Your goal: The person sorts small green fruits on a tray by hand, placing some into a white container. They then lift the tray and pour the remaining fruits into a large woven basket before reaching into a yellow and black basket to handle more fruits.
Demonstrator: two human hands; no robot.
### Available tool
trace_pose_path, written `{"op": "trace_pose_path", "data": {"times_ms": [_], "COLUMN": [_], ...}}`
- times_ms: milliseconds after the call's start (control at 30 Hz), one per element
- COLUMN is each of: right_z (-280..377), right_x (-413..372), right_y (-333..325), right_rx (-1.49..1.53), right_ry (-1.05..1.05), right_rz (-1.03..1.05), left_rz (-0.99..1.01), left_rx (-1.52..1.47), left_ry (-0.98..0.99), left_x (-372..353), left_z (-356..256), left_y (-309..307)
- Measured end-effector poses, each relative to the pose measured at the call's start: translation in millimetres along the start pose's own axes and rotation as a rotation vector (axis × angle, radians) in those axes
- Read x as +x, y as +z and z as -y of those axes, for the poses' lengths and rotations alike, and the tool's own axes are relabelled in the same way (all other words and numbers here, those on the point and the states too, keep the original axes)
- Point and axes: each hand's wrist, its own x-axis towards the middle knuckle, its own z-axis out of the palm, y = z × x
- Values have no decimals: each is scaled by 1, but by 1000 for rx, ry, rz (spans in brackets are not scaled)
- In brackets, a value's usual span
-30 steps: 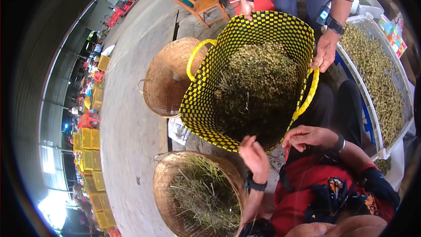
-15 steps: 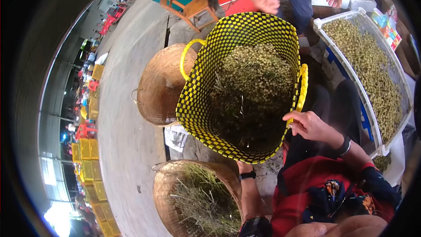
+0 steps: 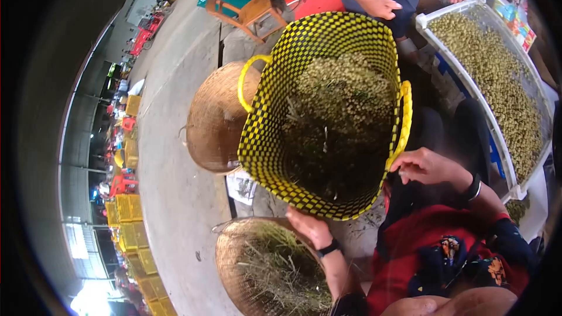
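Note:
A large yellow-and-black woven basket [image 3: 266, 140] stands tilted in front of me, holding small round pale fruit [image 3: 345, 85] and dark stem debris [image 3: 328, 152]. At its right rim, by the lower end of the braided yellow handle [image 3: 405, 120], my right hand [image 3: 430, 169] is closed with bent fingers. Just outside the near rim, my left hand [image 3: 310, 227] has its fingers stretched out, the tips right by the weave. Below it sits a wicker basket [image 3: 231, 263] full of dry stems [image 3: 281, 275].
Another wicker basket [image 3: 219, 117] lies left of the woven one. To the right is a white tray [image 3: 509, 184] heaped with the same fruit. Another person's hand [image 3: 377, 3] is over the far rim, near a wooden chair [image 3: 249, 14]. Yellow crates [image 3: 132, 216] line the far left.
My left hand has come out from under the basket's near edge and opened alongside it. My right hand has shifted slightly right, its pointing finger now bent. The other person's hand has moved right.

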Motion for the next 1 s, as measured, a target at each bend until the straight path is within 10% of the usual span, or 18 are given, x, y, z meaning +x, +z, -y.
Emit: {"op": "trace_pose_path", "data": {"times_ms": [133, 267, 400, 467, 533, 1000], "right_z": [0, 9, -203, -177, -110, -71], "right_x": [-27, -90, -289, -310, -238, -287], "right_y": [-44, -83, -65, -86, -103, -94], "right_rx": [228, 268, -386, 363, 244, 478], "right_ry": [53, 448, 672, 1379, 1511, 1632], "right_rz": [263, -525, -808, -596, -422, -401], "left_rz": [149, 159, 178, 157, 175, 245], "left_rx": [51, 178, 647, 759, 771, 957], "left_ry": [-160, -190, -214, -329, -420, -679], "left_x": [20, 15, 15, 16, 18, 16], "left_z": [-12, 3, -8, 9, -16, -6], "left_y": [-6, 6, 5, -1, 14, 11]}}
